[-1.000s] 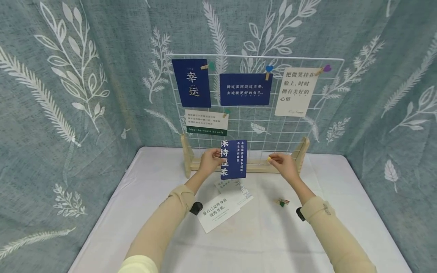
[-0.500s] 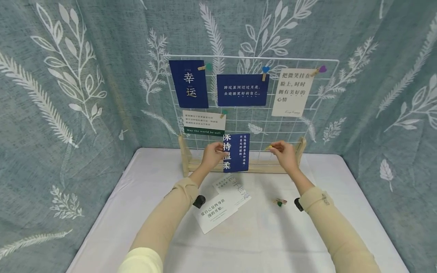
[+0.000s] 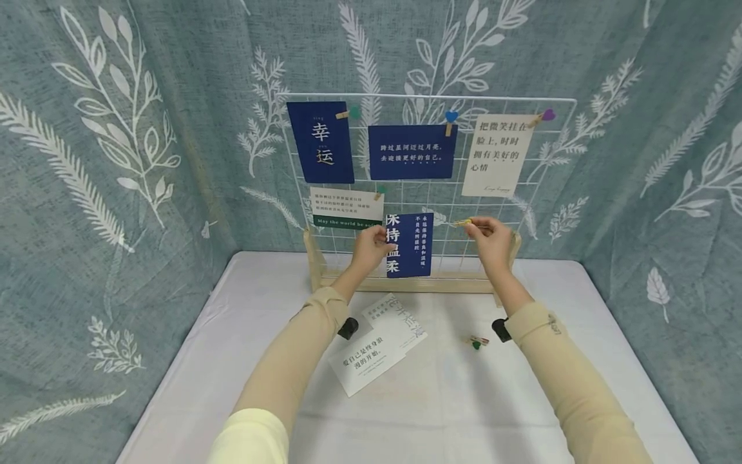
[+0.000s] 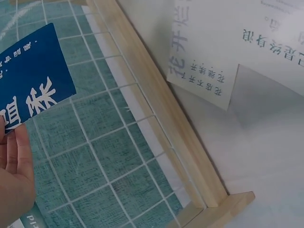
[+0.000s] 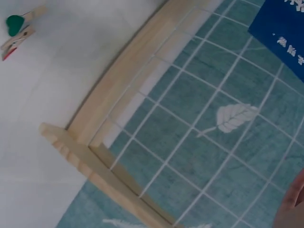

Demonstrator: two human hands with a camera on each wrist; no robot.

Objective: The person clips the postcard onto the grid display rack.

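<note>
My left hand (image 3: 371,250) pinches the left edge of a dark blue card (image 3: 410,246) with white characters, held upright in front of the lower part of a white wire grid (image 3: 452,193). In the left wrist view that card (image 4: 35,76) shows between thumb and fingers. To its right, my right hand (image 3: 491,243) pinches a small yellow clothespin (image 3: 464,223), apart from the card. Only a bit of the right hand (image 5: 290,204) enters the right wrist view, where the clothespin is out of sight.
Several cards, such as a blue one (image 3: 321,143), hang clipped on the grid, which stands in a wooden base (image 3: 458,285). White cards (image 3: 371,357) lie on the white table (image 3: 440,412). A few clothespins (image 3: 476,343) lie to the right.
Both hands have risen along the grid. The blue card has gone up and slightly right, close beside the green-and-white card; the yellow clothespin has come up to about the height of the card's top.
</note>
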